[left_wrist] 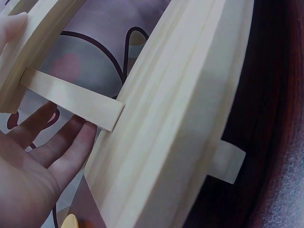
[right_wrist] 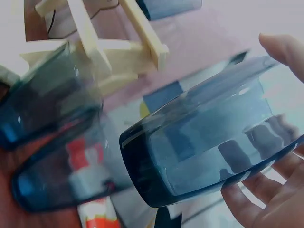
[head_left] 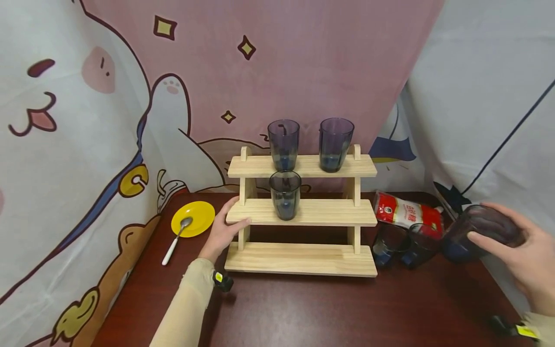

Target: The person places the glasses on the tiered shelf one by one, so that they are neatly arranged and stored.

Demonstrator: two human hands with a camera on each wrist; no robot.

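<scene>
A tilted glass tumbler (head_left: 479, 220) is gripped by the right hand (head_left: 525, 253), the wooden rack (head_left: 327, 212) at its left edge by the left hand (head_left: 222, 233) — room is seen between top-shelf tumblers (head_left: 284, 144).

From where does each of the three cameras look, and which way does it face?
Head: worn on the head, facing forward and down at the wooden shelf; the left hand, right hand and sleeves show.
Left wrist: worn there, facing the shelf's left end closely; left fingers and left thumb show.
Right wrist: worn there, facing the held glass; right fingers and right thumb show.
Shared: head and right wrist both show held glass, shelf and red-and-white packet.
</scene>
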